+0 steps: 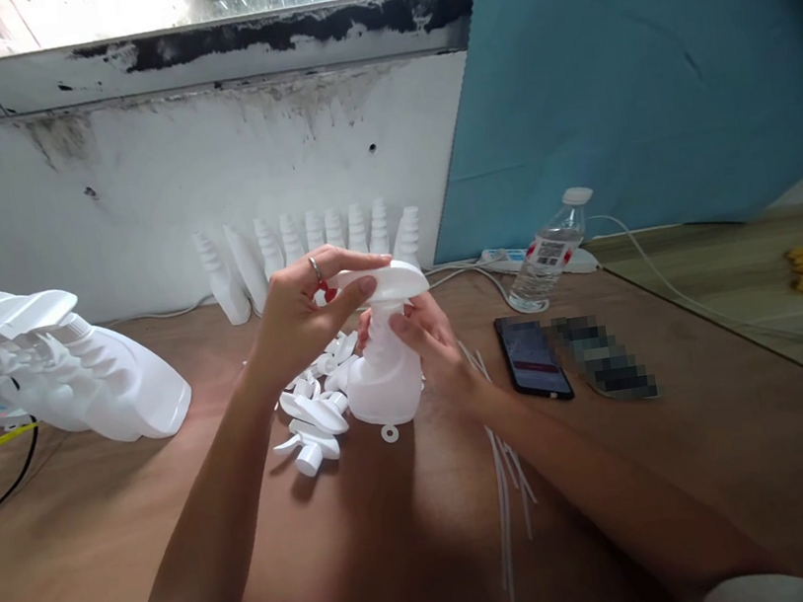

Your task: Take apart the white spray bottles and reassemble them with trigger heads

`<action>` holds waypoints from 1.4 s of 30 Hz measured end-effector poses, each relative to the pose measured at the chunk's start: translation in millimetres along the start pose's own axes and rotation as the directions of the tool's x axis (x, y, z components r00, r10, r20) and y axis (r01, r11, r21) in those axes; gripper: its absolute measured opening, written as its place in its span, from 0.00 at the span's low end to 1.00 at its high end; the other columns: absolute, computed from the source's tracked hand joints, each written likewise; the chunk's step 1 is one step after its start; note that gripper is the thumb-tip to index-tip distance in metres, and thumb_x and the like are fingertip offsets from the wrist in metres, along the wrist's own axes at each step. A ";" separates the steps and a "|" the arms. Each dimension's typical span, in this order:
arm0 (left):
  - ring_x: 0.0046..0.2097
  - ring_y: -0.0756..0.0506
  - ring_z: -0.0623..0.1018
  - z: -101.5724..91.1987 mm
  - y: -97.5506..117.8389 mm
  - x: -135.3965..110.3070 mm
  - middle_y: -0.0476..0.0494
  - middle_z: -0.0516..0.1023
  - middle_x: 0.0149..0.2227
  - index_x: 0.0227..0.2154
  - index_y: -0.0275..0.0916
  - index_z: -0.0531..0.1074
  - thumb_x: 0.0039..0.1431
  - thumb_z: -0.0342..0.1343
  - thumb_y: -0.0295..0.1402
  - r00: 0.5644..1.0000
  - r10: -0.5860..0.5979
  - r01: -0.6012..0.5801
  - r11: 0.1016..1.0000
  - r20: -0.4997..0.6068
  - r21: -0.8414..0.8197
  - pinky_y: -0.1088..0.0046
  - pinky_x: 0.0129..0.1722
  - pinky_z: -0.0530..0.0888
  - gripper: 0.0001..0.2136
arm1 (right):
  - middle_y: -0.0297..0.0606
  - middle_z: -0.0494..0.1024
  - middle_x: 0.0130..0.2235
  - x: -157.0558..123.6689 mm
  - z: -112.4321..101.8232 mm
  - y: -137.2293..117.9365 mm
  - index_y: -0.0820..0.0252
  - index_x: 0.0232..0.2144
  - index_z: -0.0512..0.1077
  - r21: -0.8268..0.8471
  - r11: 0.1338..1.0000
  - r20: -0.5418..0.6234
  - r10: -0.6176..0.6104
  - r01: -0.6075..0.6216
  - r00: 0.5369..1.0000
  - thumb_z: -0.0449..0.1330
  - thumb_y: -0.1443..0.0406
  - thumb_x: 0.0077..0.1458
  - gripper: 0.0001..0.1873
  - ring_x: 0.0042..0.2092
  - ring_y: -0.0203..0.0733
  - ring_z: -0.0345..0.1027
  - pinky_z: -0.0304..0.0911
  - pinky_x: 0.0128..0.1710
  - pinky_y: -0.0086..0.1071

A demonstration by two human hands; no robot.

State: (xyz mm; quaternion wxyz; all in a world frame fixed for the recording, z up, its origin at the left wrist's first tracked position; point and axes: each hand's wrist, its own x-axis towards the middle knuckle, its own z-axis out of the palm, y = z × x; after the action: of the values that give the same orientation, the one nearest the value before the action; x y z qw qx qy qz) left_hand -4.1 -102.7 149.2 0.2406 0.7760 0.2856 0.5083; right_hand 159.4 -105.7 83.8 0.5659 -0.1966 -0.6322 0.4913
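A white spray bottle [385, 383] stands upright in front of me, a white trigger spray head [400, 281] seated at its top. My left hand [322, 297], a ring on one finger, is closed on the spray head with thumb and fingers. Around the bottle's neck, my right hand [432, 336] is closed from the right side, its fingers partly hidden behind it. A small white ring washer [389, 433] lies just before the bottle's base. Loose white spray heads [312, 423] are heaped to the left of the bottle. Thin white dip tubes [503, 506] lie under my right forearm.
Several white bottles [217, 277] line the wall. Assembled spray bottles [135, 378] lie at the left beside black cables [22, 474]. To the right are a phone [533, 357], a blurred-out flat object [604, 357], a water bottle [549, 255] and a power strip [579, 259].
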 end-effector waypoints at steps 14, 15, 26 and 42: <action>0.34 0.49 0.73 6.1 3.7 -2.2 0.44 0.74 0.36 0.42 0.45 0.79 0.59 0.60 0.36 1.000 -0.012 0.011 1.000 -0.008 -0.029 0.72 0.30 0.71 0.09 | 0.35 0.75 0.32 -2.0 0.7 -2.7 0.58 0.40 0.67 -0.074 0.997 -0.127 0.026 -0.035 0.992 0.66 0.53 0.52 0.20 0.31 0.38 0.70 0.67 0.32 0.33; 0.34 0.49 0.73 6.2 3.5 -2.0 0.44 0.74 0.36 0.42 0.46 0.79 0.59 0.60 0.36 1.000 -0.013 0.013 1.000 -0.012 -0.026 0.72 0.30 0.72 0.09 | 0.36 0.75 0.33 -1.9 0.8 -2.7 0.57 0.41 0.67 -0.042 0.999 -0.108 0.016 -0.021 0.994 0.64 0.52 0.53 0.20 0.32 0.38 0.70 0.68 0.33 0.34; 0.34 0.50 0.73 5.5 0.2 -1.0 0.43 0.74 0.37 0.42 0.44 0.79 0.58 0.61 0.35 0.999 -0.021 0.024 0.994 0.028 -0.107 0.74 0.29 0.70 0.09 | 0.36 0.74 0.29 -3.3 2.9 -7.9 0.60 0.35 0.69 -0.088 0.996 -0.108 0.019 -0.028 0.994 0.63 0.52 0.54 0.18 0.28 0.36 0.68 0.65 0.28 0.31; 0.34 0.49 0.73 5.4 2.7 -2.2 0.44 0.73 0.35 0.41 0.44 0.79 0.58 0.61 0.35 1.000 -0.008 0.011 0.995 0.029 -0.094 0.73 0.31 0.71 0.09 | 0.38 0.73 0.30 -3.6 -1.0 -7.9 0.62 0.35 0.68 -0.056 0.998 -0.034 0.014 -0.016 0.999 0.62 0.53 0.56 0.18 0.30 0.37 0.69 0.66 0.30 0.32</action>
State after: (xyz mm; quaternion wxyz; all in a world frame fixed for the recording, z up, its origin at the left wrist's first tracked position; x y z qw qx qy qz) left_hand 0.7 -106.7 147.5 0.2835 0.7695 0.2615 0.5089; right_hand 163.7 -111.7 88.4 0.5670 -0.2256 -0.6346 0.4743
